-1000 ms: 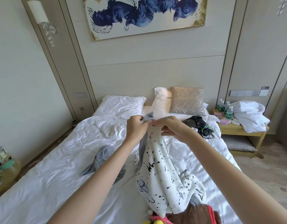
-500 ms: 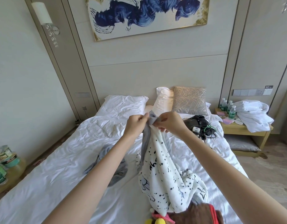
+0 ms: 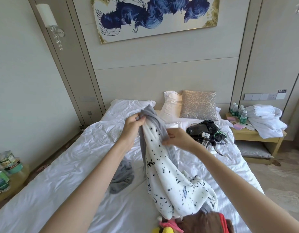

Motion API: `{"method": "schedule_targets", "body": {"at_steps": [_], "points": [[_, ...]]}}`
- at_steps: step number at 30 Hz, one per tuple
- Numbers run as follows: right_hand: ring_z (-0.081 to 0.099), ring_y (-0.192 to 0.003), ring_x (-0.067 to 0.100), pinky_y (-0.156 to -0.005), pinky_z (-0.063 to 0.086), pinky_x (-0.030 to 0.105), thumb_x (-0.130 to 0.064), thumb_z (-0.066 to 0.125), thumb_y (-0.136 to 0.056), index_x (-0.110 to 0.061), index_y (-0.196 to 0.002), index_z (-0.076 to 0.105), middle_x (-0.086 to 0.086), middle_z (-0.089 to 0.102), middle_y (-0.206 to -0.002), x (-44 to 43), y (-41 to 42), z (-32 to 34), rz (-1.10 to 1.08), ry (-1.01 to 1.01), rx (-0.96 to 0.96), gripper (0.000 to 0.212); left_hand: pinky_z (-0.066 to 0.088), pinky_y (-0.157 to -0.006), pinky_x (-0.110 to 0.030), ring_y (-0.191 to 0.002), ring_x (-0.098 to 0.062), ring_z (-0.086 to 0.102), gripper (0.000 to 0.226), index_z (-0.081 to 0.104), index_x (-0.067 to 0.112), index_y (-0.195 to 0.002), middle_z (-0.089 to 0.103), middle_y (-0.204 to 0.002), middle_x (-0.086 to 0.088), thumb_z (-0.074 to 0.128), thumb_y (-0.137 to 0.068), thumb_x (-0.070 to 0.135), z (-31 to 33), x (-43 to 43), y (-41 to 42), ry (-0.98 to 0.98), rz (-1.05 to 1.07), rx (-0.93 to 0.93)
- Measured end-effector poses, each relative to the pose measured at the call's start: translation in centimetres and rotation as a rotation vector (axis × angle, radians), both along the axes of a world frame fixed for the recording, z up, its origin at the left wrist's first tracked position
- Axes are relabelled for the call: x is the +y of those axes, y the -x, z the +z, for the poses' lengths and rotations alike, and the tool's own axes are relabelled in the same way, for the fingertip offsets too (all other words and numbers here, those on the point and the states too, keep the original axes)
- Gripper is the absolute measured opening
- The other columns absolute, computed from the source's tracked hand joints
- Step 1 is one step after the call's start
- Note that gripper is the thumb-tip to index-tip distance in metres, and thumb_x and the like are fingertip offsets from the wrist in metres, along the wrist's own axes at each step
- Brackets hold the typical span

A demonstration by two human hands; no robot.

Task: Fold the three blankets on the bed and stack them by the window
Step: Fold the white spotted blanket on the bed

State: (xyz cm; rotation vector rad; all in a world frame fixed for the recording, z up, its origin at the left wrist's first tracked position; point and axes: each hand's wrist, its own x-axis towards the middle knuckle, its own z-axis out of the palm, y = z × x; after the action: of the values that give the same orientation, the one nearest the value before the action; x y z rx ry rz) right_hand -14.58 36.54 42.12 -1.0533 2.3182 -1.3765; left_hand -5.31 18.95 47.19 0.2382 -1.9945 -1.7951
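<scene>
A white blanket (image 3: 172, 180) with black spots and a grey back hangs over the bed (image 3: 64, 174), its lower end bunched on the sheet. My left hand (image 3: 134, 122) grips its top grey corner. My right hand (image 3: 176, 137) pinches the grey edge just to the right and lower. A crumpled grey blanket (image 3: 122, 176) lies on the sheet under my left forearm. A brown blanket (image 3: 206, 223) with red trim and a pink and yellow part sits at the near edge.
A tangle of black devices and cables (image 3: 206, 132) lies on the bed's right side, below a beige cushion (image 3: 198, 105) and white pillows. White towels (image 3: 266, 121) and water bottles (image 3: 238, 112) stand on the right nightstand. Cups sit on a low table (image 3: 11, 182) at left.
My hands have drawn apart along the blanket's top edge: the left holds the corner higher, the right has slid down and to the right. The camera view has shifted slightly.
</scene>
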Motion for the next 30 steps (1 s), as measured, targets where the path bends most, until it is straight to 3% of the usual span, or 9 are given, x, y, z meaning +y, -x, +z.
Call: {"method": "schedule_targets", "body": {"at_steps": [3,6,9,14,16,19,22,26,30], "points": [[0.069,-0.083,0.031,-0.082,0.058,0.043,-0.012,0.072,-0.082,0.002,-0.088,0.065,0.018,0.071,-0.089,-0.6,0.2,-3.6,-0.041,-0.241,0.140,0.017,0.050,-0.075,-0.029,-0.084,-0.016,0.065,0.019,0.064,0.010,-0.094,0.069,-0.085,0.001,0.046,-0.100,0.009,1.4,-0.7,-0.3,-0.104,0.032,0.041],[0.066,-0.078,0.020,-0.082,0.057,0.038,-0.019,0.072,-0.082,-0.011,-0.084,0.065,0.005,0.070,-0.086,-0.7,0.3,-6.1,-0.036,-0.425,0.168,0.011,0.048,-0.089,-0.034,-0.094,-0.017,0.065,0.027,0.067,0.019,-0.097,0.071,-0.095,0.001,0.042,-0.102,0.012,2.6,-1.6,-1.1,-0.161,0.060,0.075],[0.066,-0.097,0.022,-0.086,0.051,0.030,-0.017,0.065,-0.081,-0.013,-0.101,0.069,0.004,0.073,-0.103,-0.5,0.2,-8.1,-0.030,-0.549,0.191,0.021,0.046,-0.096,-0.037,-0.103,-0.019,0.063,0.028,0.066,0.019,-0.101,0.070,-0.103,-0.001,0.039,-0.103,0.012,3.7,-2.8,-1.8,-0.215,0.087,0.123],[0.057,-0.092,0.014,-0.101,0.040,0.035,-0.013,0.057,-0.076,-0.034,-0.071,0.054,-0.019,0.058,-0.078,-1.4,-0.5,-10.3,0.049,-0.640,0.144,0.022,0.052,-0.081,-0.028,-0.092,-0.015,0.064,0.027,0.062,0.015,-0.104,0.067,-0.099,-0.002,0.036,-0.103,0.008,5.5,-4.6,-2.9,-0.248,0.112,0.227],[0.050,-0.096,0.016,-0.100,0.038,0.037,-0.019,0.059,-0.077,-0.039,-0.074,0.058,-0.016,0.048,-0.082,-2.1,-1.0,-11.2,0.056,-0.658,0.183,0.020,0.055,-0.075,-0.024,-0.088,-0.011,0.066,0.028,0.063,0.015,-0.102,0.067,-0.097,-0.001,0.036,-0.103,0.007,5.9,-4.9,-3.4,-0.272,0.125,0.257],[0.042,-0.113,0.020,-0.097,0.035,0.034,-0.025,0.062,-0.081,-0.031,-0.099,0.069,-0.004,0.040,-0.102,-3.0,-1.3,-12.9,0.003,-0.597,0.218,0.020,0.057,-0.070,-0.021,-0.084,-0.008,0.070,0.029,0.065,0.016,-0.102,0.070,-0.095,0.002,0.037,-0.103,0.008,6.1,-5.2,-4.1,-0.312,0.145,0.286],[0.040,-0.113,0.018,-0.097,0.036,0.033,-0.023,0.065,-0.079,-0.033,-0.076,0.062,-0.001,0.040,-0.108,-3.4,-1.7,-13.3,-0.022,-0.511,0.162,0.011,0.056,-0.079,-0.026,-0.092,-0.012,0.068,0.029,0.063,0.014,-0.110,0.069,-0.102,-0.002,0.036,-0.104,0.008,5.9,-6.0,-5.0,-0.348,0.162,0.297],[0.047,-0.077,0.017,-0.069,0.036,0.026,-0.021,0.062,-0.080,-0.010,-0.074,0.054,0.004,0.051,-0.080,-3.8,-1.8,-13.4,-0.075,-0.332,-0.088,0.015,0.056,-0.083,-0.028,-0.094,-0.014,0.067,0.030,0.062,0.014,-0.111,0.068,-0.105,-0.004,0.033,-0.104,0.008,5.7,-7.0,-6.2,-0.356,0.189,0.304],[0.038,-0.063,0.015,-0.056,0.027,0.024,-0.016,0.061,-0.085,-0.012,-0.075,0.046,0.003,0.042,-0.069,-3.4,-1.7,-13.2,-0.116,-0.145,-0.252,0.018,0.047,-0.098,-0.037,-0.098,-0.020,0.065,0.029,0.062,0.013,-0.106,0.066,-0.106,-0.008,0.034,-0.104,0.009,5.6,-8.4,-7.2,-0.341,0.235,0.308]]}}
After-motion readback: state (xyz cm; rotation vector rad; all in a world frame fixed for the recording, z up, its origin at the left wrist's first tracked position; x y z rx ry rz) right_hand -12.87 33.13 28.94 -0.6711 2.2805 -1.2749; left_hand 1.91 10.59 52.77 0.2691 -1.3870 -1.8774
